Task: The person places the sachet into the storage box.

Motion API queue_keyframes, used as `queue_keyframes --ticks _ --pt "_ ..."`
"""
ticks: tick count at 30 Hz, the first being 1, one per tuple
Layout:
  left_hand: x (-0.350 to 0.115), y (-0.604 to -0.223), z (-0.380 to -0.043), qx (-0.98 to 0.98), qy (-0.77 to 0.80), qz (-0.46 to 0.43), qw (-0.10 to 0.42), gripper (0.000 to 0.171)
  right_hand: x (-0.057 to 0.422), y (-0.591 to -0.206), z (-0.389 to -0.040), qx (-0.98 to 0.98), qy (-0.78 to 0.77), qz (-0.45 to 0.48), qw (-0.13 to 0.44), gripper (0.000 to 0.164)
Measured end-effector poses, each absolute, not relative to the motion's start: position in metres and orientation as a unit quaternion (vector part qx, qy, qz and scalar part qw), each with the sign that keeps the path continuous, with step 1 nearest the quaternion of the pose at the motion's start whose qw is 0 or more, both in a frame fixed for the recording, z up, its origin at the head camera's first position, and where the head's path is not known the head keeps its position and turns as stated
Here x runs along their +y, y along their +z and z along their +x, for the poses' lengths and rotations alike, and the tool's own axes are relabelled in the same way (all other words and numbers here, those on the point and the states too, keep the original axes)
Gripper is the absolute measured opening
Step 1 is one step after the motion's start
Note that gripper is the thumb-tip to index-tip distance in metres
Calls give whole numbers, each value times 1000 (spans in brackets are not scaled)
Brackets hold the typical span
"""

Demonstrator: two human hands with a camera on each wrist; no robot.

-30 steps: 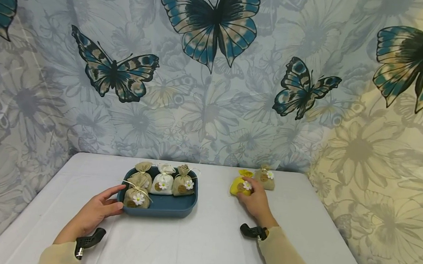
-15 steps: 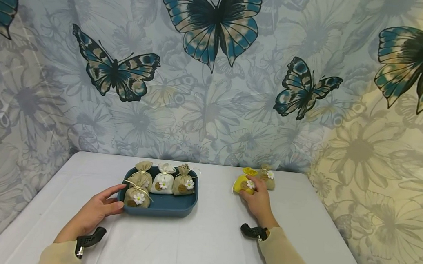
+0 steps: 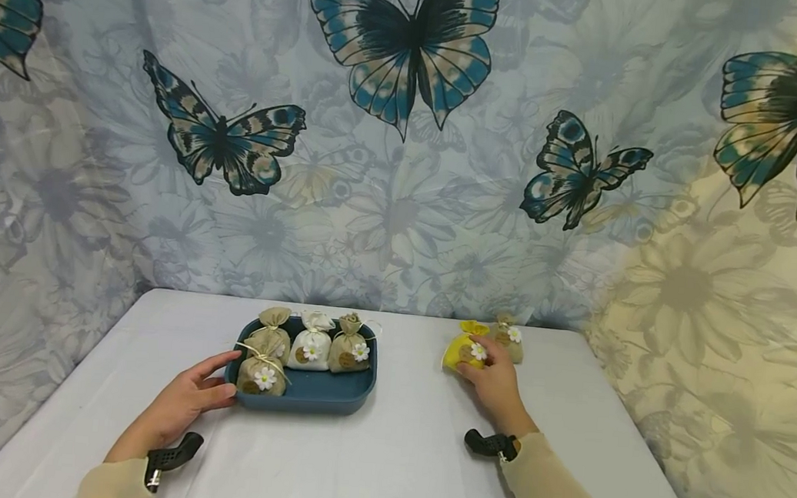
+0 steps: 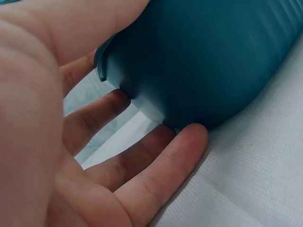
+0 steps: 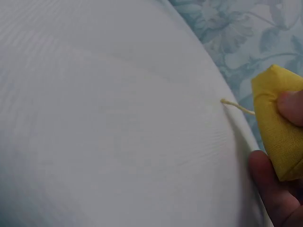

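Note:
My right hand (image 3: 496, 379) pinches a small yellow drawstring pouch (image 3: 457, 353) with a white flower on its front, at the right back of the table. In the right wrist view, the fingertips press into the yellow cloth, and its thin cord sticks out to one side. Just behind it, a beige pouch (image 3: 516, 351) stands partly covered by the hand. My left hand (image 3: 182, 404) touches the left end of a blue tray (image 3: 332, 404), its fingers fairly straight against the outer wall (image 4: 189, 61).
Inside the tray sit a white pouch (image 3: 311, 347) and several beige ones, such as one at the right (image 3: 348, 350) and one at the front left (image 3: 258, 376). The white-covered table (image 3: 355, 477) ends at a butterfly-patterned cloth backdrop (image 3: 393, 225).
The yellow pouch has shifted slightly to the right with my right hand, closer to the beige pouch. My left hand stays at the tray. The head view has shifted a little.

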State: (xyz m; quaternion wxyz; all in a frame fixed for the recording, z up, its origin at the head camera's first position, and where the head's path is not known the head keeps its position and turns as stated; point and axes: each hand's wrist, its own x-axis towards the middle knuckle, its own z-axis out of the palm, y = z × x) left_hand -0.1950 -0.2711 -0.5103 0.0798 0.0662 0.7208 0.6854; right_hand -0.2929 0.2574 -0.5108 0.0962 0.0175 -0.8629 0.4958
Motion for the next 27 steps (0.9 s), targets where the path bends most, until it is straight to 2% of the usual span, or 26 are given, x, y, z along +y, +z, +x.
queue_keyframes --ticks 10,27 --pt "-270 -510 -195 718 688 63 81 71 256 -473 -288 -837 533 69 102 64" --pt "-269 -512 -194 723 684 56 78 71 247 -438 -273 -799 578 148 81 56"
